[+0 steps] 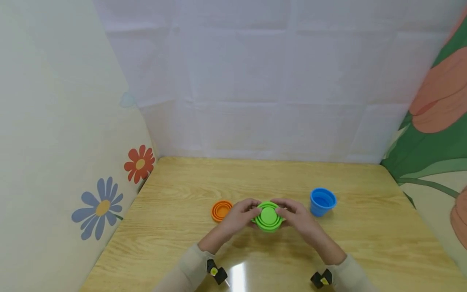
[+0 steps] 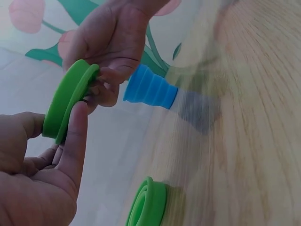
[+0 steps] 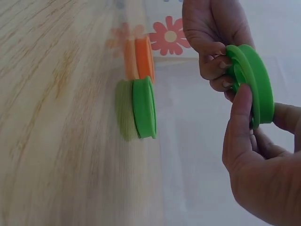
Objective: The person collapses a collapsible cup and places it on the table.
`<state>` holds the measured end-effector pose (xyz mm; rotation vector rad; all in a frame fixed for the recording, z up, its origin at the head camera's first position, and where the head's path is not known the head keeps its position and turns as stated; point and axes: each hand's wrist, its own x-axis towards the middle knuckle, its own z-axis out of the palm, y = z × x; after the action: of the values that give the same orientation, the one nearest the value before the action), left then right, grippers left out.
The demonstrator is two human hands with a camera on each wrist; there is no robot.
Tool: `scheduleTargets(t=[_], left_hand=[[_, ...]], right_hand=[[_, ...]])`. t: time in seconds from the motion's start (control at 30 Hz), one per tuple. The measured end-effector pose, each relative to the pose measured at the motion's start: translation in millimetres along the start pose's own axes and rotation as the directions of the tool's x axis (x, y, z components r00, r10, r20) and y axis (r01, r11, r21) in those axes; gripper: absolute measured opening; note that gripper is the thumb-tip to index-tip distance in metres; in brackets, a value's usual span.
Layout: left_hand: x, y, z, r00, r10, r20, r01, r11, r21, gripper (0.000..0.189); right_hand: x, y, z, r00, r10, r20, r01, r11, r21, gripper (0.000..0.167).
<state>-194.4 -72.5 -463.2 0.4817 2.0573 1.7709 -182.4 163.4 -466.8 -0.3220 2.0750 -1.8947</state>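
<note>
A green collapsible cup [image 1: 268, 216], folded flat into rings, is held between both hands above the table. My left hand [image 1: 238, 215] pinches its left side and my right hand [image 1: 297, 219] its right side, thumbs on top and fingers around the edge. In the right wrist view the cup's wider lip [image 3: 244, 80] faces the table. A second flattened green cup [image 3: 144, 108] lies on the table; in the head view it cannot be made out. To the left of the hands sits a flattened orange cup [image 1: 221, 211]. Past the right hand stands a blue cup [image 1: 322, 202], extended and upright.
The wooden table [image 1: 164, 227] meets a white cloth backdrop [image 1: 237, 81] at its far edge. Flower-printed panels [image 1: 102, 207] flank both sides. A bright light reflection [image 1: 238, 275] shows near the front.
</note>
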Motion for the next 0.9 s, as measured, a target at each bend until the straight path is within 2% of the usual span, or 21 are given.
scheduleTargets(t=[0.1, 0.27, 0.57, 0.9], left_hand=[[1.1, -0.3, -0.3, 1.000, -0.011, 0.024, 0.012, 0.999, -0.045, 0.038], [3.8, -1.1, 1.4, 0.999, -0.038, 0.038, 0.041, 0.996, -0.081, 0.041], [6.9, -0.5, 3.7, 0.996, -0.086, 0.024, 0.087, 0.995, -0.053, 0.041], [11.0, -5.8, 6.7, 0.995, -0.086, 0.042, 0.089, 0.993, -0.082, 0.041]], right_hand=[[0.2, 0.0, -2.3, 1.000, 0.025, -0.001, -0.025, 0.999, 0.039, 0.048], [-0.1, 0.5, -5.1, 0.998, 0.055, 0.010, -0.056, 0.998, 0.032, 0.044], [0.1, 1.3, -8.9, 0.996, 0.092, 0.010, -0.092, 0.995, 0.035, 0.044], [-1.9, 6.9, -12.1, 0.995, 0.097, 0.006, -0.097, 0.994, 0.052, 0.042]])
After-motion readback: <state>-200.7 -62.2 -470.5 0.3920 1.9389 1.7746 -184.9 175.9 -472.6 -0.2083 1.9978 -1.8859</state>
